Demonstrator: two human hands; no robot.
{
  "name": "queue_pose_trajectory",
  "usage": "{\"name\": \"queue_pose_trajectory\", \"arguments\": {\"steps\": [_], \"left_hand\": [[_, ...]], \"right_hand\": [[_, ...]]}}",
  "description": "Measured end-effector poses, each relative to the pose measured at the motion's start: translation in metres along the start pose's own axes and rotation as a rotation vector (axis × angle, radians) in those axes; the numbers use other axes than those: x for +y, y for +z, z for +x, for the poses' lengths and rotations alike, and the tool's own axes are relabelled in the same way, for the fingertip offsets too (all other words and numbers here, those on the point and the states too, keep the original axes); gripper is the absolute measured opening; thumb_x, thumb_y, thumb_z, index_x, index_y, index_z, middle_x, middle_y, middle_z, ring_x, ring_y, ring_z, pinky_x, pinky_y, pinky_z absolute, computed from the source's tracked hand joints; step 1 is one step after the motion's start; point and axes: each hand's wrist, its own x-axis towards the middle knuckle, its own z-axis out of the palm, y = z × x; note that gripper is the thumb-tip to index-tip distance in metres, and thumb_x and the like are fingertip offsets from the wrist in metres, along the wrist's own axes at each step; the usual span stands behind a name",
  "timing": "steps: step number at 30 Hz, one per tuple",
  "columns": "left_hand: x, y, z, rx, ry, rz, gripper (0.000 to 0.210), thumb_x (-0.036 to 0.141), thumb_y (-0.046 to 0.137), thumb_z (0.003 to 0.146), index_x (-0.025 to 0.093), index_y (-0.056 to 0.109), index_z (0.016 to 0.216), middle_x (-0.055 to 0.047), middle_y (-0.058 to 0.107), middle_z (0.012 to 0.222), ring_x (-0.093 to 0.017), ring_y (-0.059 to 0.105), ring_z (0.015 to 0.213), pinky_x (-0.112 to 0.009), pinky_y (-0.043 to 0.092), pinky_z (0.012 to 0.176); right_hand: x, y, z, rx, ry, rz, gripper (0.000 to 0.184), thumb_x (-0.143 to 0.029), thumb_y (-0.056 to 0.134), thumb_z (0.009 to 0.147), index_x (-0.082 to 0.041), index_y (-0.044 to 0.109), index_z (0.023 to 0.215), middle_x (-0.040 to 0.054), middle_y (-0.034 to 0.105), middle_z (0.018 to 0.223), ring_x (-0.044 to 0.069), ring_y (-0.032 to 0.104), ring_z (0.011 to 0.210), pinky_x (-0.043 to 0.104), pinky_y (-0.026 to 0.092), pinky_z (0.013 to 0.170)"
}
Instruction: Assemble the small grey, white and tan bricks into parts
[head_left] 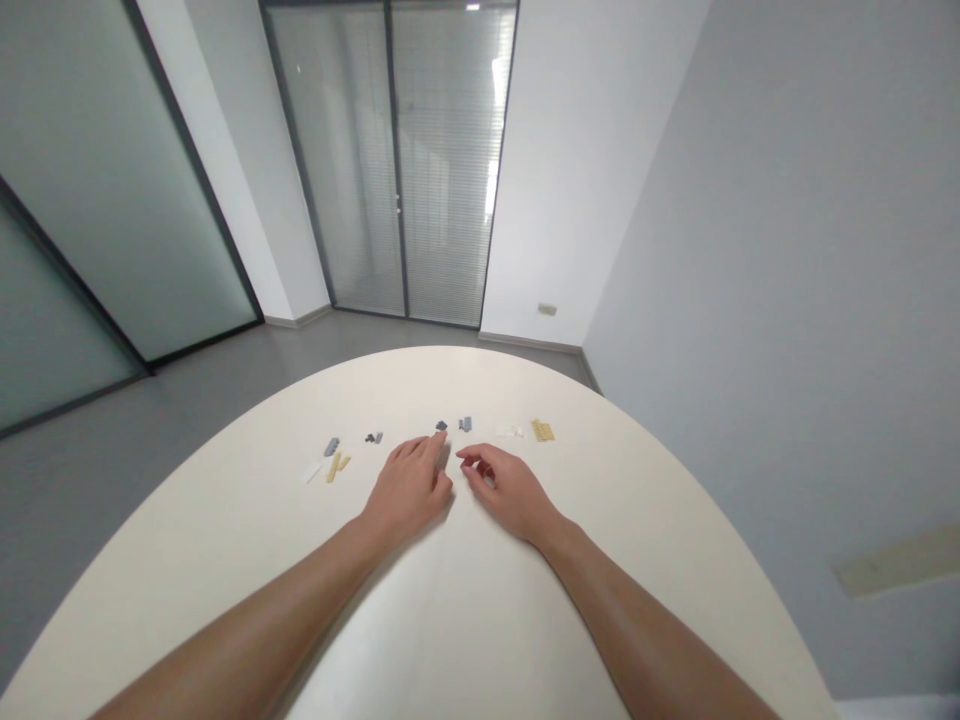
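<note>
My left hand (411, 484) rests low over the table with its fingers stretched forward. Its index fingertip is at the near edge of a small cluster of dark grey pieces (441, 426); whether it touches them I cannot tell. To the right, my right hand (508, 489) has loosely bent fingers, with a gap between thumb and index and nothing visible in it. Just beyond it lie small blue-grey building-brick-like pieces (466, 424). White pieces (514, 432) and a group of tan pieces (542, 430) sit farther right.
Left of my hands are black bits (370, 438), a grey piece (331, 447), tan strips (334, 467) and a thin white piece (313, 472). Everything lies on a round white table (600, 590). Beyond its curved edge stand glass panels (442, 160) and a wall (787, 250).
</note>
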Motion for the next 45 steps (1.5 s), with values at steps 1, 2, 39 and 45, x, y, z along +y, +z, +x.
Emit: {"name": "queue_pose_trajectory", "arguments": {"steps": [1,2,39,45], "left_hand": [[0.000,0.001,0.000,-0.016,0.001,-0.006,0.059,0.018,0.046,0.084,0.014,0.045,0.143,-0.014,0.057,0.143,-0.026,0.049,0.134,-0.042,0.036,0.114],[-0.001,0.001,0.000,-0.029,0.002,-0.009,0.061,0.019,0.046,0.084,0.014,0.044,0.145,-0.014,0.054,0.145,-0.027,0.047,0.136,-0.043,0.035,0.115],[-0.021,-0.002,0.000,0.158,-0.273,0.334,0.056,0.047,0.042,0.095,0.015,0.052,0.140,-0.020,0.036,0.158,-0.041,0.028,0.146,-0.069,0.021,0.113],[-0.030,-0.007,-0.001,0.161,-0.356,0.354,0.059,0.049,0.037,0.096,0.012,0.051,0.140,-0.022,0.037,0.156,-0.043,0.031,0.144,-0.075,0.023,0.107]], "right_hand": [[0.000,0.000,0.000,0.000,-0.001,-0.001,0.022,-0.023,0.054,0.094,-0.025,0.065,0.113,0.0004,0.073,0.099,0.014,0.064,0.080,0.029,0.048,0.078],[0.000,0.000,0.000,0.001,-0.001,-0.002,0.022,-0.023,0.054,0.094,-0.025,0.066,0.113,0.0005,0.073,0.099,0.014,0.064,0.080,0.029,0.048,0.079],[-0.002,-0.004,0.000,-0.016,0.019,-0.016,0.023,-0.024,0.054,0.095,-0.024,0.067,0.114,0.0026,0.073,0.098,0.016,0.065,0.081,0.031,0.048,0.080],[-0.002,-0.005,0.000,-0.031,0.026,-0.008,0.023,-0.025,0.053,0.095,-0.023,0.066,0.114,0.0022,0.073,0.096,0.015,0.064,0.080,0.030,0.048,0.079]]}}
